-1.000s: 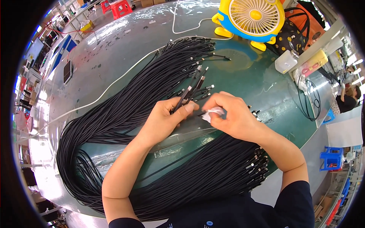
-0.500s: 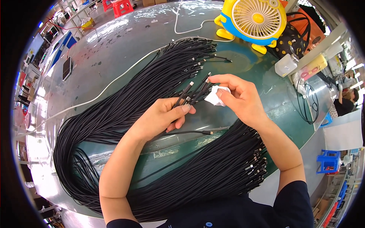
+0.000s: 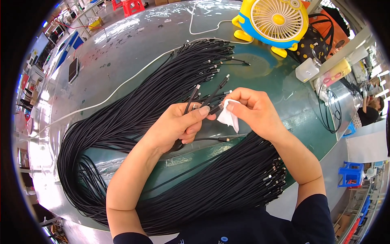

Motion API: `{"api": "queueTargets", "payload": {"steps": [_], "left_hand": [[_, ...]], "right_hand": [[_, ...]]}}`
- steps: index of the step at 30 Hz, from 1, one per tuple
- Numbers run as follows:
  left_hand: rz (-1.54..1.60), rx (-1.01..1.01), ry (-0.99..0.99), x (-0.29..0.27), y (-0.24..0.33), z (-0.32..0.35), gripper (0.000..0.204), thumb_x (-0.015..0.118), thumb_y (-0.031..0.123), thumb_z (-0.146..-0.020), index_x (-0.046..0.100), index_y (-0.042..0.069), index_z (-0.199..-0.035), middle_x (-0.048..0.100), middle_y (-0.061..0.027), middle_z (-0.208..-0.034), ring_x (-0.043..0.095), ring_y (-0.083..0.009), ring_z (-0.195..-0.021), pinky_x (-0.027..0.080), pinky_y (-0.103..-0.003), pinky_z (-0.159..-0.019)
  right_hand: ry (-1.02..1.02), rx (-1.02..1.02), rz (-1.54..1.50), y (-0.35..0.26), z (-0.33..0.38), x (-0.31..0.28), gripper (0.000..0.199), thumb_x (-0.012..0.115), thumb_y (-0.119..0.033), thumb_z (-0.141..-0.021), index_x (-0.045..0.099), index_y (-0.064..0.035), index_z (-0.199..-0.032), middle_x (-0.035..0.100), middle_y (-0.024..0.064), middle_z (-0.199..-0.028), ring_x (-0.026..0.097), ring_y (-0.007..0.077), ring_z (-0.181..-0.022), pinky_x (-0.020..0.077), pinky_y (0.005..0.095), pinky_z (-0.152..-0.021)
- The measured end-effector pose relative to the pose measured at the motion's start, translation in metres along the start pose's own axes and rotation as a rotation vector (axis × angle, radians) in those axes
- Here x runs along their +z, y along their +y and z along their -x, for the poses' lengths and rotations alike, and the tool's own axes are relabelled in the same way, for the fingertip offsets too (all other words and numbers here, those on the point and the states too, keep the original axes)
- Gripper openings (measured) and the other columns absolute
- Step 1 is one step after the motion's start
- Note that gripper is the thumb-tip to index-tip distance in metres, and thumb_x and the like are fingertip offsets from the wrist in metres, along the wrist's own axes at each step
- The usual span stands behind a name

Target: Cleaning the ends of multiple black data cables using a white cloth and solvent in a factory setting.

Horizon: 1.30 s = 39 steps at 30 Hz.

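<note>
green-topped workbench (image 3: 284,101) fills the head view, its glossy surface bending toward the rim. a thick loop of black cables (image 3: 134,110) sweeps from twelve o'clock round through nine to six, crowding the bench under both forearms. at centre the left hand (image 3: 176,126) is curled shut on a few cable ends (image 3: 203,95) that fan up toward one o'clock. touching it at three o'clock, the right hand (image 3: 256,112) pinches a small white cloth (image 3: 228,117) between thumb and fingers against a plug tip. a yellow desk fan (image 3: 278,20) stands at one o'clock, a white cord (image 3: 101,101) runs toward ten, and a dark phone (image 3: 73,70) lies farther out.
</note>
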<state>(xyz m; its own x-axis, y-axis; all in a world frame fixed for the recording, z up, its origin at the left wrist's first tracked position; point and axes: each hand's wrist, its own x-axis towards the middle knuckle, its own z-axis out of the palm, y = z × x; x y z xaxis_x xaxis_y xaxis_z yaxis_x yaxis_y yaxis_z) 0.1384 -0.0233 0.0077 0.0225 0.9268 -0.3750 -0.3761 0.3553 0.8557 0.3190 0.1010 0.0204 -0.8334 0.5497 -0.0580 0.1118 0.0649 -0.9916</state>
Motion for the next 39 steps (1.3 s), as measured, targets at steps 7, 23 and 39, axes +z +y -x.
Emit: {"api": "queueTargets", "payload": {"steps": [7,23,39], "left_hand": [[-0.140,0.021,-0.001,0.007,0.000,0.002,0.025,0.052,0.024,-0.098,0.062,0.002,-0.094,0.035,0.0061,-0.053,0.027,-0.0035,-0.044,0.024,-0.021,-0.042],[-0.379,0.314,0.185,0.020,-0.004,0.004,0.014,0.067,0.013,-0.086,0.057,0.003,-0.087,0.046,0.0068,-0.070,0.037,-0.0018,-0.060,0.031,-0.020,-0.054],[-0.535,0.404,0.238,0.023,-0.013,0.004,0.010,0.065,0.010,-0.087,0.061,0.001,-0.091,0.048,0.0056,-0.073,0.039,-0.0024,-0.066,0.034,-0.020,-0.057]], "right_hand": [[-0.057,0.061,0.011,-0.010,0.003,0.003,0.009,0.056,-0.005,-0.090,0.060,0.0019,-0.092,0.067,0.0034,-0.085,0.058,0.0053,-0.076,0.0465,0.0223,-0.066],[0.032,-0.133,-0.021,-0.003,0.011,0.005,0.019,0.059,-0.007,-0.085,0.060,0.0003,-0.102,0.062,0.0054,-0.084,0.056,0.0081,-0.074,0.0462,0.0250,-0.066],[-0.032,0.053,0.221,-0.004,0.002,0.005,0.018,0.058,-0.010,-0.082,0.062,0.0036,-0.092,0.062,0.0063,-0.076,0.056,0.0102,-0.069,0.0461,0.0263,-0.062]]}}
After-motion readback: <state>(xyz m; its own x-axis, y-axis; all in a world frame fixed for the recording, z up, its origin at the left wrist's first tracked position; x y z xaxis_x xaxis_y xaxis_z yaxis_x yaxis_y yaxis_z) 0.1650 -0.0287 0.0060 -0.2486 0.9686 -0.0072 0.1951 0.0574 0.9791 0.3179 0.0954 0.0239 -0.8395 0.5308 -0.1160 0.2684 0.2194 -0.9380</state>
